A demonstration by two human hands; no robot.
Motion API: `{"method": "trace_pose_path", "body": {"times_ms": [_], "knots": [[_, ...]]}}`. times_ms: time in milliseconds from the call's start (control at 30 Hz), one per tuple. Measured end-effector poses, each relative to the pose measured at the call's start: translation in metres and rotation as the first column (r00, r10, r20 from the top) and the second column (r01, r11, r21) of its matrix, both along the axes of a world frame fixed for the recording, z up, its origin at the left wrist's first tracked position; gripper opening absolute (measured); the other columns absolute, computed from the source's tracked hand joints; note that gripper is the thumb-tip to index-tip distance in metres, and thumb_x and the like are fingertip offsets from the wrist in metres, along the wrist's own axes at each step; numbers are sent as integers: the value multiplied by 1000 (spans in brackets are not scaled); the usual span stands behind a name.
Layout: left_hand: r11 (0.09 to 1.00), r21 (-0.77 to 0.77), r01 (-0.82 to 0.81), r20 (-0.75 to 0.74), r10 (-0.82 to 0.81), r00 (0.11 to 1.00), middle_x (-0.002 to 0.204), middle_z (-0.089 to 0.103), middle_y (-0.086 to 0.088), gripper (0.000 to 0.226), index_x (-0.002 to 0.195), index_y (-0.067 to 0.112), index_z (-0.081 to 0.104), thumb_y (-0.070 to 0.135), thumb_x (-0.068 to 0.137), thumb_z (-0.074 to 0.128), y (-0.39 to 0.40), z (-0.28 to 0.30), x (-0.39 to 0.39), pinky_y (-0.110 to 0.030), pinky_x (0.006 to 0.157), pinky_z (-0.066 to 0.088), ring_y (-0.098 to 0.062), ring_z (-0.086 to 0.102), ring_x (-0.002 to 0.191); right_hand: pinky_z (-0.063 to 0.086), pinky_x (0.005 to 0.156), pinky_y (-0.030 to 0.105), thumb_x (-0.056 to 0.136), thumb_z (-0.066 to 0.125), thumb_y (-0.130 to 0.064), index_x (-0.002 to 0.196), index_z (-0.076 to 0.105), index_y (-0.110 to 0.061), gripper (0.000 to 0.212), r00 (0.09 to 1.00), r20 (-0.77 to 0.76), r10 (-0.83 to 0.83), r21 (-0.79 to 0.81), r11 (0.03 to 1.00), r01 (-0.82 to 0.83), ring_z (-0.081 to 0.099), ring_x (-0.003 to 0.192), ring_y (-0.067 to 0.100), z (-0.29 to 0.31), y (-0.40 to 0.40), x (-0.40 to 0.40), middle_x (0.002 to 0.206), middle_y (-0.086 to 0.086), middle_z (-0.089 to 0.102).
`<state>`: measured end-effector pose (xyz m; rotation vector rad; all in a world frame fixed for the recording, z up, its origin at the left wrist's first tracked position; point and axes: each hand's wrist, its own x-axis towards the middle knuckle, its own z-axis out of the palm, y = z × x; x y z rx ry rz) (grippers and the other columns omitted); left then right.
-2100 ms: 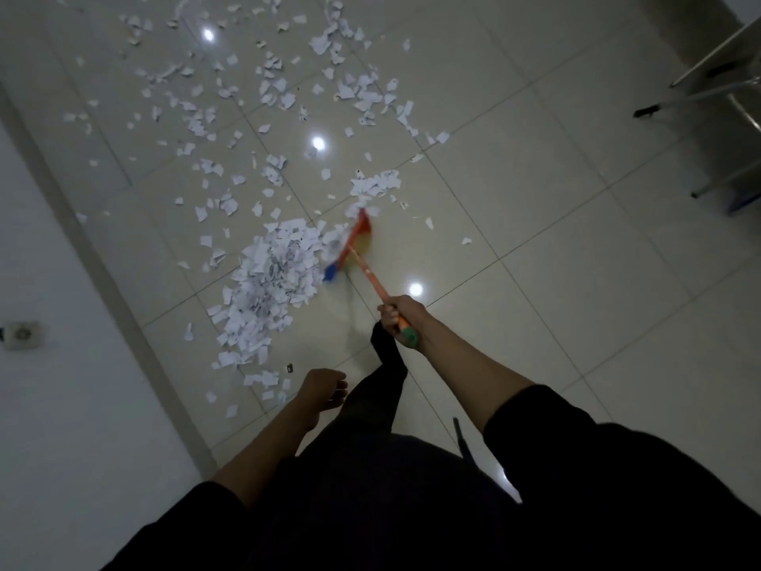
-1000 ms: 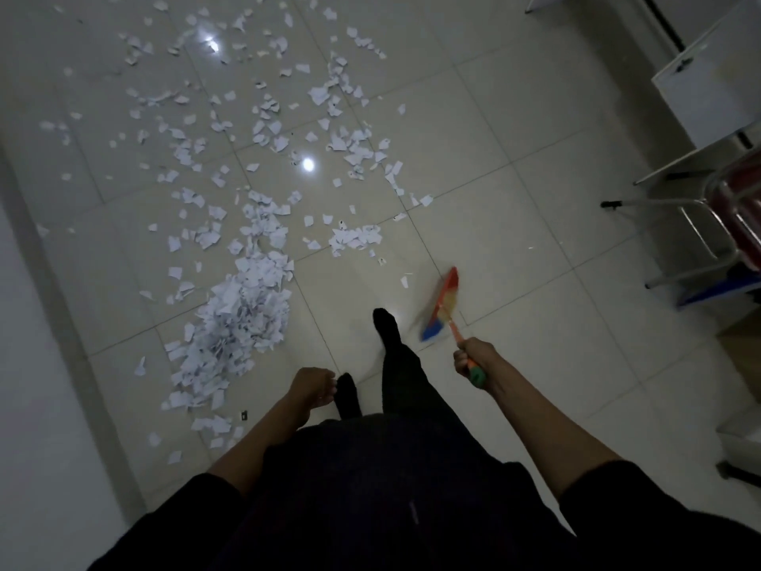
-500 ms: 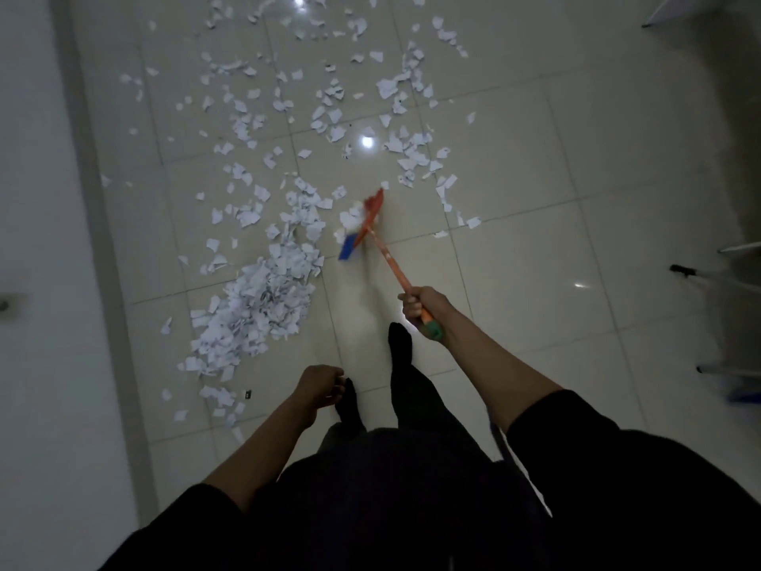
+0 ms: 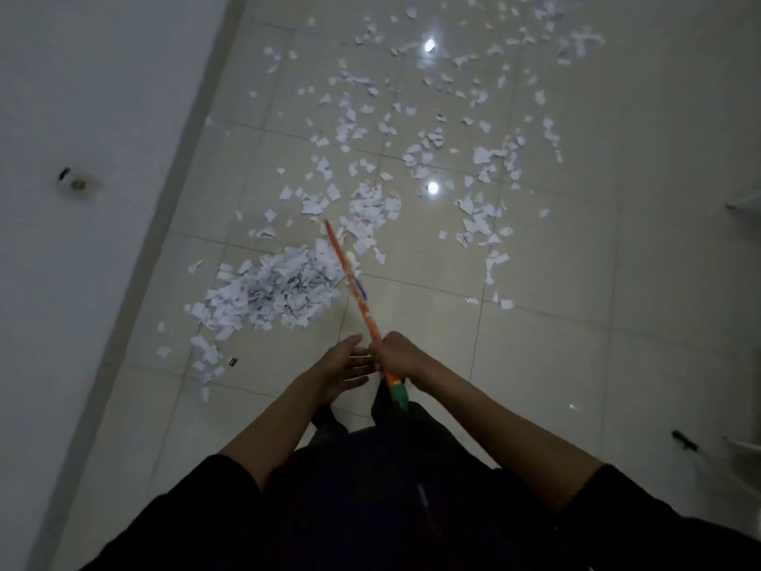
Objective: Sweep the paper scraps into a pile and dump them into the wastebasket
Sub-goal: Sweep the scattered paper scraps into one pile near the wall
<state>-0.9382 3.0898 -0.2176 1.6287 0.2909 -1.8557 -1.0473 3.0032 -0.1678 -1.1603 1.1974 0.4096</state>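
Paper scraps (image 4: 412, 158) lie scattered across the floor (image 4: 576, 344), with a pile (image 4: 271, 290) near the wall (image 4: 82, 282). Our right hand (image 4: 397, 356) grips the broom (image 4: 350, 278), its fingers clamped round the handle, probably to pull scraps pileward. Our left hand (image 4: 344, 366) hovers beside, fingers apart.

The left hand (image 4: 344, 366) is now raised beside the right hand (image 4: 397, 356) with fingers extended. The broom (image 4: 350, 278) is drawn against the pile (image 4: 271, 290), seen edge-on.

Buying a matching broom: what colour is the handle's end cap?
Green end cap, on the orange broom; head view.
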Motion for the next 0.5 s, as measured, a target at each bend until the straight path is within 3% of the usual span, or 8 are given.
{"method": "trace_pose_path", "body": {"times_ms": [100,167,233,300,400,500], "knots": [[997,-29,-69,35,69,997,98,67,-11,28,107,10,64,33,95,53,9,-3,-1,-34,73,54,-24,63,90,43,49,24,95,41,-13,114,58,-2,28,987,6,160,-6,987,-160,57,64,16,5,24,24,92,14,62],[987,-24,-156,51,157,986,84,59,-13,20,90,9,59,21,98,45,22,-1,2,-31,60,48,-21,58,73,40,49,22,97,36,-14,125,54,-2,36,955,1,297,-15,955,-297,54,63,14,7,38,37,96,14,60],[970,2,-245,67,244,967,78,51,-13,20,81,8,52,13,96,41,35,-2,6,-31,56,46,-22,52,66,40,53,21,99,36,-19,109,59,-1,31,906,-12,423,4,906,-423,49,60,12,9,44,45,82,8,55],[909,56,-413,120,404,907,82,55,-18,9,89,2,52,3,91,44,64,-6,20,-30,52,50,-25,56,69,44,53,24,99,41,-28,93,60,-3,33,874,-19,486,55,873,-485,52,58,16,11,54,56,76,8,54],[798,103,-594,134,581,803,79,58,-18,19,108,-5,51,-5,89,46,123,-12,45,-25,44,52,-24,59,66,45,51,24,99,45,-34,114,61,-3,38,880,-19,475,79,878,-472,54,58,17,6,69,69,79,7,55],[724,136,-676,176,654,736,50,52,-7,12,96,-3,49,-9,88,40,187,-15,64,-15,35,42,-10,49,38,43,51,25,99,47,-29,116,56,-1,34,884,-57,464,58,885,-461,52,57,17,-3,82,74,77,7,54]]}}
